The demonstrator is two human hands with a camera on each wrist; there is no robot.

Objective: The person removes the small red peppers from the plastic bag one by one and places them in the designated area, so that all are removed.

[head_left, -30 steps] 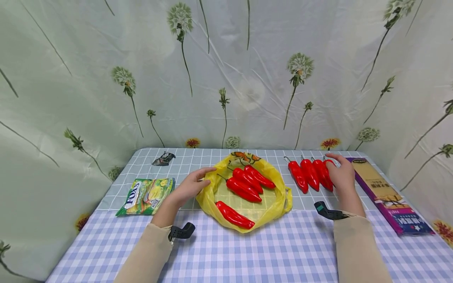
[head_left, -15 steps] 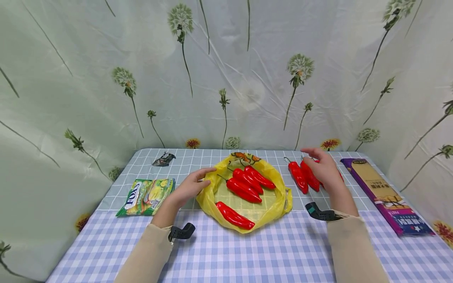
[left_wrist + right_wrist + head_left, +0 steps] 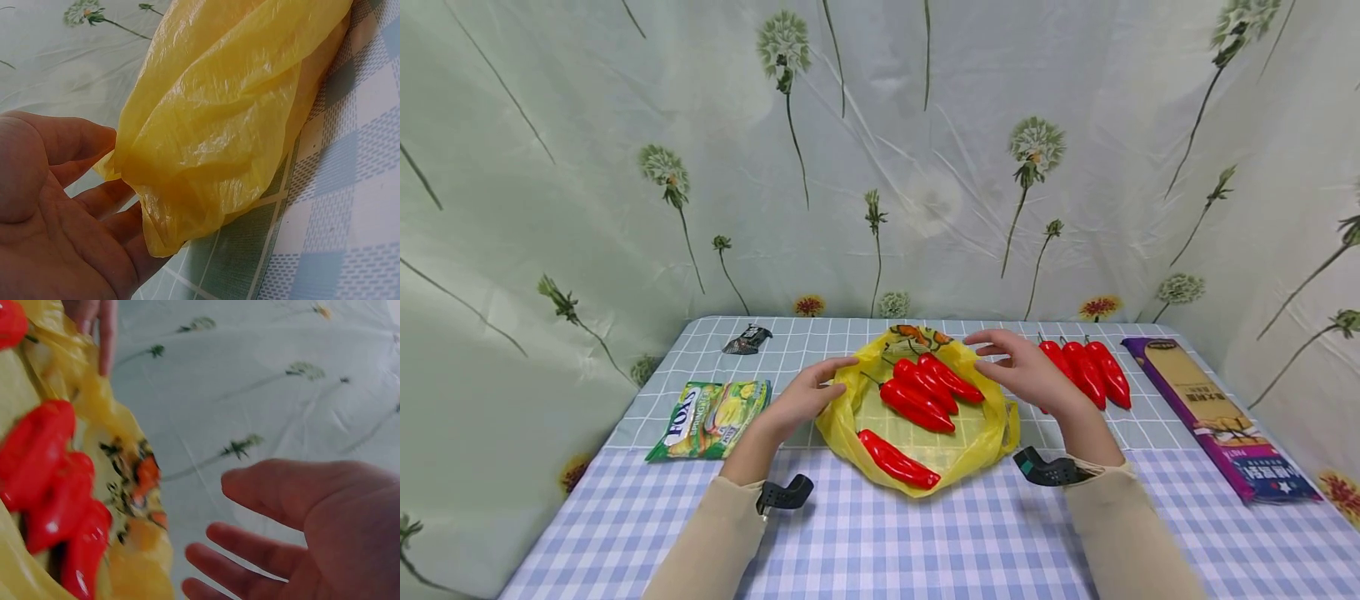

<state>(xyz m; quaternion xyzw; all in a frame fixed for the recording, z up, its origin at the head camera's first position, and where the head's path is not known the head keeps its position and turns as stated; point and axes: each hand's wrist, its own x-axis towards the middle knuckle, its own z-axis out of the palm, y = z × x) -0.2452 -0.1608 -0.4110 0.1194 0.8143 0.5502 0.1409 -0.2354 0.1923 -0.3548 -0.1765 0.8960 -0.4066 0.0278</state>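
Observation:
A yellow plastic bag [image 3: 842,417] lies spread wide on the table, holding several red peppers [image 3: 917,404]. At its left rim, my left hand [image 3: 805,392] pinches the plastic between thumb and fingers; the left wrist view shows the bag wall [image 3: 212,137] hanging from the grip. My right hand [image 3: 1026,371] hovers over the bag's right rim, fingers apart and holding nothing. In the right wrist view, that hand [image 3: 300,531] stays clear of the plastic. More red peppers [image 3: 1107,375] lie in a row to the right, partly hidden by my right hand and wrist.
A green FOX'S candy packet [image 3: 715,419] lies left of the bag, and a small black wrapper [image 3: 747,339] sits behind it. A long purple pasta packet [image 3: 1213,417] lies along the table's right side. A flowered curtain [image 3: 917,167] rises behind the table.
My right hand has moved left from the loose row of peppers to the bag's right rim, uncovering the peppers at the row's right end. The left hand has stayed put.

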